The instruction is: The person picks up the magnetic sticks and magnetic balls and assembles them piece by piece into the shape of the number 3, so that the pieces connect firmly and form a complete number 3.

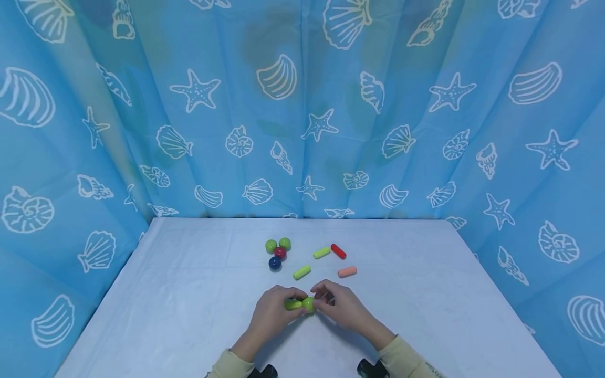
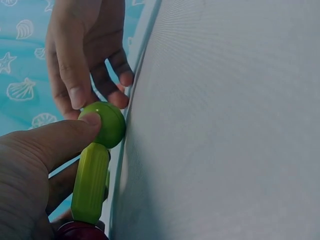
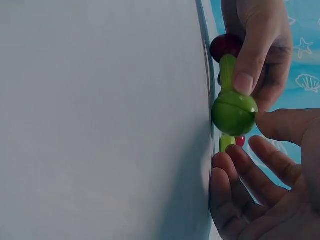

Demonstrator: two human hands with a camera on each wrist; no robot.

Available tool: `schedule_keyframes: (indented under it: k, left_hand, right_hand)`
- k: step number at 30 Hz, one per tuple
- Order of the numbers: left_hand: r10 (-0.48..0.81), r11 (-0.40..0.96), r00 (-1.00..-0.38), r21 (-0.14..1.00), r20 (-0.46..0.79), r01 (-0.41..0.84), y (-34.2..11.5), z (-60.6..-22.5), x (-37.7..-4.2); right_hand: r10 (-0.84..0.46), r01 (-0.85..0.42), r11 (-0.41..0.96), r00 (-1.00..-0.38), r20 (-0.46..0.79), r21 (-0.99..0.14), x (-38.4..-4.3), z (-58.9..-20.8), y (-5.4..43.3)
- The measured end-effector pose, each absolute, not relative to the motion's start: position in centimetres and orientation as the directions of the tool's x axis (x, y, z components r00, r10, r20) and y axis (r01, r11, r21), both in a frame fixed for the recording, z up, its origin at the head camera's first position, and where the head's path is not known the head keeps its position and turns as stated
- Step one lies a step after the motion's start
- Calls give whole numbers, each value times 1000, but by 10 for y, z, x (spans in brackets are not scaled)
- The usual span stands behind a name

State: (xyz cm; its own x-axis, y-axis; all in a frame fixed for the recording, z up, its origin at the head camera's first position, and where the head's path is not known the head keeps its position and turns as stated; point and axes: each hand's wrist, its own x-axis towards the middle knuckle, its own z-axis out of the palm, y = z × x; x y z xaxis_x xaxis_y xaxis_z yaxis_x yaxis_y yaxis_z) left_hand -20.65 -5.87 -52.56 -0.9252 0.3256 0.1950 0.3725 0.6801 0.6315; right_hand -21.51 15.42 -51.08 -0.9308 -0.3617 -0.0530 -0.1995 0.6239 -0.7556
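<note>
My left hand [image 1: 271,312] grips a joined piece low over the white table. This piece has a yellow-green ridged rod [image 2: 89,185] with a glossy green ball [image 2: 112,125] on one end and a dark red ball [image 3: 225,47] on the other. In the left wrist view, the left thumb presses the green ball near the rod. From the other side, my right hand [image 1: 345,307] meets the green ball with its thumb tip, as the right wrist view shows. Its other fingers are loosely bent and spread, apart from the ball. In the head view, the left hand hides the dark red ball.
Beyond the hands, two green balls [image 1: 285,243], a dark red ball [image 1: 280,253] and a dark blue ball [image 1: 275,263] sit clustered. To their right lie two yellow-green rods [image 1: 302,272], a red rod [image 1: 338,251] and a salmon rod [image 1: 347,271]. A blue shell-print curtain [image 1: 302,105] surrounds the table.
</note>
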Motion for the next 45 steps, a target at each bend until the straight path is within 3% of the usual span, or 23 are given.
schedule_keyframes:
  k: [23, 45]
  left_hand:
    - [332, 674, -924, 637, 190, 374, -60, -526, -208]
    - [333, 676, -928, 644, 165, 357, -59, -522, -207]
  right_hand:
    - [-280, -239, 672, -958, 58, -701, -270, -510, 139]
    - [-317, -240, 728, -948, -5, -642, -289, -519, 128]
